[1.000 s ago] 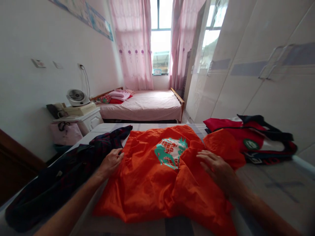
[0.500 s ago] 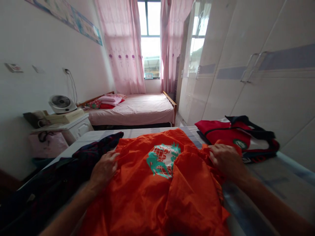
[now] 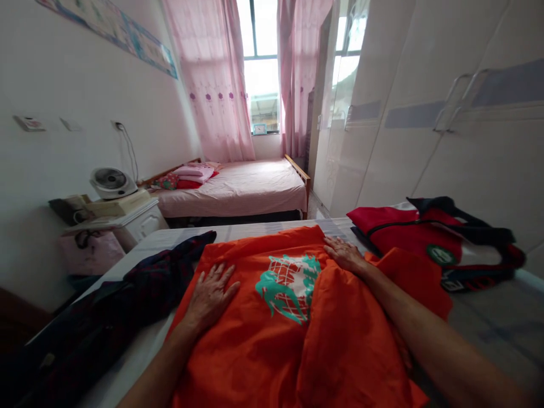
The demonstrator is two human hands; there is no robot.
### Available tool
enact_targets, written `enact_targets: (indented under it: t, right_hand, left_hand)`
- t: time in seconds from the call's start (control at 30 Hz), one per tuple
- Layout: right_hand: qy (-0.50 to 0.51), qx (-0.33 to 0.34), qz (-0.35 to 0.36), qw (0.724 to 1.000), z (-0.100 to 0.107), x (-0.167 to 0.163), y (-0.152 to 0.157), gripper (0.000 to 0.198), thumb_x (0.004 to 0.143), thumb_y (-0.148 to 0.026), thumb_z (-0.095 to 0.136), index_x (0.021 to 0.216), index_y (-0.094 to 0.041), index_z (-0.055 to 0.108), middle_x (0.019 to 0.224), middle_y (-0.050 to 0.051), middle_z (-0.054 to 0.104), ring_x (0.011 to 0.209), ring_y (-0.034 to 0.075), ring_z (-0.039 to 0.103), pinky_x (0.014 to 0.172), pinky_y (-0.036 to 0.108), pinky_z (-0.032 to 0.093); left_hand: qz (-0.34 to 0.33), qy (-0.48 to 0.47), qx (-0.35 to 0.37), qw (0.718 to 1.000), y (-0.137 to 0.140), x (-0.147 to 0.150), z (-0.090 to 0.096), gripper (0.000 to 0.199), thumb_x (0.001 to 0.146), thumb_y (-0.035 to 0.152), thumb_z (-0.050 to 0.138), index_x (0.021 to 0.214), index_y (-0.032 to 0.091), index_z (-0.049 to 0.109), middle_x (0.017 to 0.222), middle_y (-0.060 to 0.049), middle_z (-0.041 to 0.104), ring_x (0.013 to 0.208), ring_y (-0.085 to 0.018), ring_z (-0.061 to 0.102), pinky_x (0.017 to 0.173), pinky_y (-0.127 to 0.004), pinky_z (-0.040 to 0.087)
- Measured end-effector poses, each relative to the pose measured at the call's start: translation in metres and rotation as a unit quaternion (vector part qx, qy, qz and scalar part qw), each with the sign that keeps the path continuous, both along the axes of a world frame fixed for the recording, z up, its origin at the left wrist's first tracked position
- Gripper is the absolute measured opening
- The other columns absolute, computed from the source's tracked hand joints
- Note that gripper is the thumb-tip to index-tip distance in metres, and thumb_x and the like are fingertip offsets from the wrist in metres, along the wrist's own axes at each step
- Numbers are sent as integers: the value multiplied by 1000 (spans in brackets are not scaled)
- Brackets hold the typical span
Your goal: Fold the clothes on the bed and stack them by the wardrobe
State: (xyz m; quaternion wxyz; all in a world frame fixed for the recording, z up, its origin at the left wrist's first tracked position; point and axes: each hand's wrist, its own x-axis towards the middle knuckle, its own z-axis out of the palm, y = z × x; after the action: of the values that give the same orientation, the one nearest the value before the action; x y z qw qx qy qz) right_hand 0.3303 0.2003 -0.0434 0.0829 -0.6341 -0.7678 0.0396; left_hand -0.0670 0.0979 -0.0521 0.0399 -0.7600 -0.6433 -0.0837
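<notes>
An orange jacket (image 3: 242,340) with a green and white globe print lies spread before me, one sleeve folded over its front. My left hand (image 3: 212,292) rests flat on its left side, fingers spread. Near the far right corner of the garment, my right hand (image 3: 344,253) lies palm down with its fingers stretched out. Beyond my right forearm, an orange flap of the cloth sticks out to the side. Neither hand grips anything.
To the left lies a dark checked garment (image 3: 140,289). At the right sits a folded red, white and black jacket (image 3: 408,224). All lie on a pale sheet (image 3: 170,233). Beyond stand a pink bed (image 3: 242,190), a cabinet with a fan (image 3: 113,182), and a white wardrobe (image 3: 391,158).
Both hands have let go of the cloth edges and now lie flat on the orange jacket. My right hand has moved inward to the left, and the right part of the cloth lies flatter.
</notes>
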Motion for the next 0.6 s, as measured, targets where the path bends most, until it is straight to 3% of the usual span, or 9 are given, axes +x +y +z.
enact_targets:
  t: [0.17, 0.27, 0.37, 0.47, 0.53, 0.6]
  right_hand:
    - [34, 31, 26, 999, 25, -6, -26, 46, 92, -34, 26, 126, -19, 54, 135, 9, 51, 131, 21, 38, 107, 37, 31]
    - [75, 82, 13, 994, 45, -7, -80, 50, 92, -41, 26, 128, -16, 49, 137, 12, 48, 129, 22, 41, 106, 35, 33]
    - [144, 109, -44, 983, 54, 3, -148, 46, 89, -51, 33, 112, -18, 57, 117, 11, 61, 109, 25, 57, 93, 36, 43]
    - [162, 0, -90, 983, 51, 20, -203, 46, 86, -57, 34, 90, -22, 63, 94, 6, 69, 85, 23, 64, 75, 33, 47]
    - [184, -78, -100, 975, 45, 28, -224, 49, 85, -60, 33, 84, -23, 65, 87, 4, 70, 78, 21, 64, 68, 30, 47]
    - [208, -112, -109, 966, 39, 30, -233, 50, 82, -63, 36, 87, -23, 67, 88, 4, 71, 78, 21, 65, 67, 28, 48]
  left_hand:
    - [-4, -25, -6, 1000, 2, 4, 8, 52, 91, 44, 35, 136, 19, 44, 146, -14, 37, 137, -28, 29, 110, -51, 21]
    - [-28, -76, 4, 997, -9, 0, 20, 49, 92, 40, 35, 134, 16, 46, 144, -14, 40, 136, -27, 29, 110, -51, 24]
    - [-110, -123, 7, 986, -46, -11, 36, 47, 92, 42, 37, 130, 19, 50, 141, -11, 45, 134, -25, 35, 109, -45, 29]
    - [-193, -116, -31, 974, -100, -30, 45, 44, 88, 45, 46, 129, 29, 50, 141, -5, 45, 130, -23, 41, 106, -40, 36]
    - [-233, -92, -48, 967, -135, -43, 43, 61, 78, 54, 58, 134, 33, 45, 143, -5, 43, 129, -27, 42, 104, -40, 40]
    - [-252, -62, -56, 964, -161, -54, 37, 83, 67, 60, 66, 139, 33, 36, 146, -7, 38, 129, -31, 41, 102, -42, 41]
